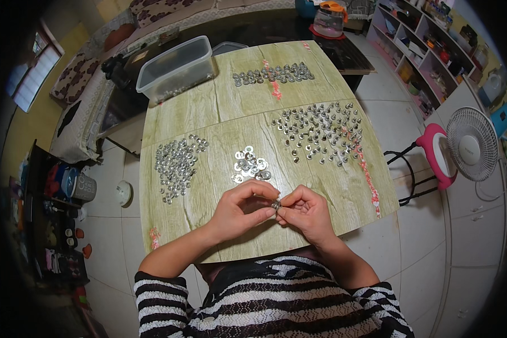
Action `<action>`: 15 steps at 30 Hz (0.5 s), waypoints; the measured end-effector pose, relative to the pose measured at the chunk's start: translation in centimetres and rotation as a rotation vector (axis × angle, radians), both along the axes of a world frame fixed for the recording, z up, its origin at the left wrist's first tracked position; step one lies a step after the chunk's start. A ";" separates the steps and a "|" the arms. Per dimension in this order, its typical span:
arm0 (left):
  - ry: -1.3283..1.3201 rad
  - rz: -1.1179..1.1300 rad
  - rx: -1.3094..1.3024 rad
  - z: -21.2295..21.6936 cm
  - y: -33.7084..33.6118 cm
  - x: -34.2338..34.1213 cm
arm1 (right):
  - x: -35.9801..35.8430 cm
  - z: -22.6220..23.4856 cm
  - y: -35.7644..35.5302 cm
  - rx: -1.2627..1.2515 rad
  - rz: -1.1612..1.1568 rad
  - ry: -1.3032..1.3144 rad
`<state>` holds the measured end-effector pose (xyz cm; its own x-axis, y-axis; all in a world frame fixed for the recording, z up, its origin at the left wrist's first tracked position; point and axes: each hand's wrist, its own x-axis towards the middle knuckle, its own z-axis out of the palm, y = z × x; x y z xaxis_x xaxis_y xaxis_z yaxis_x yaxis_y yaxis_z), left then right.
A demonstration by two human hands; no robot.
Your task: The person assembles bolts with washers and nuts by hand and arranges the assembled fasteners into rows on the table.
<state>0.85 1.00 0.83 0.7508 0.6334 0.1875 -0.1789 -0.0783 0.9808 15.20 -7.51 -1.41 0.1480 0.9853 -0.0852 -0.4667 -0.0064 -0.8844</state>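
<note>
Close to the table's near edge, my left hand [241,211] and my right hand [308,214] meet, fingertips pinched round one small metal fastener [276,205]. Fingers cover most of it, so its exact form is hard to make out. Just beyond my left fingers lies a loose pile of flat metal washers [245,164]. To the left are many small shiny metal pieces that look like nuts [177,164]. On the right, many small bolts [320,134] stand mostly on their heads, threaded ends up. Farther back, similar metal fasteners [273,75] stand in rows.
A clear plastic tub [180,81] with small metal pieces in it stands at the table's [231,127] far left corner. Behind is a dark table [253,31] with a water jar [328,21]. A pink stool [434,155] and a white fan [471,145] stand right.
</note>
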 end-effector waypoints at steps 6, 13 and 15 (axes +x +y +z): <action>0.021 -0.114 -0.085 -0.4 0.2 -0.4 | 0.1 -0.1 0.0 -0.007 0.006 -0.016; -0.017 -0.147 -0.177 -0.2 0.2 -0.8 | 0.0 -0.1 0.0 0.020 -0.009 0.003; -0.073 -0.118 -0.098 -0.2 0.4 -0.6 | -0.1 -0.2 0.0 0.012 -0.003 -0.007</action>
<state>0.21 1.36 0.67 0.8074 0.5598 0.1863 -0.2526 0.0426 0.9666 15.15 -7.48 -1.57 0.1520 0.9857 -0.0723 -0.4603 0.0058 -0.8878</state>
